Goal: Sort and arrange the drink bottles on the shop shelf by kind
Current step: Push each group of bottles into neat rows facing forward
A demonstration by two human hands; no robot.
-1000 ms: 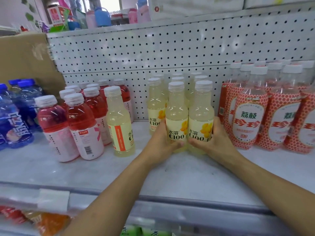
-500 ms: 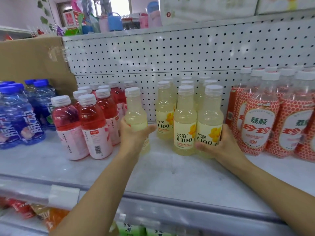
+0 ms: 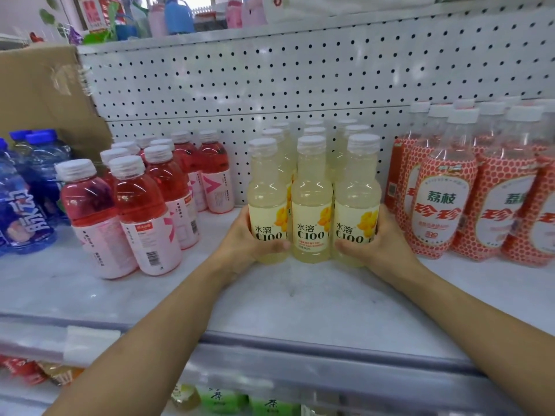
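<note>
At the far left of the shelf (image 3: 300, 301) stands a cluster of blue bottles (image 3: 24, 205), with a cardboard box (image 3: 39, 94) rising behind them. Just to their right is a group of red bottles (image 3: 138, 211) with white caps and pink labels, packed several rows deep; the front ones show a barcode. A bare strip of shelf separates these from the yellow drinks in the middle, which stand upright in three files reaching back to the white pegboard (image 3: 270, 79). The left hand (image 3: 249, 238) grips the left yellow bottle (image 3: 265, 199) of the front row low on its label, thumb across the front and fingers curled round the outer side. The middle yellow bottle (image 3: 312, 202) stands between, touching both neighbours. The right hand (image 3: 378, 244) grips the right yellow bottle (image 3: 357, 199) in the same way, thumb on the label. Just beside that hand, to the right, stand the lychee bottles (image 3: 444, 205), taller, with white caps and red-and-white dotted labels, filling the shelf to the picture's edge.
</note>
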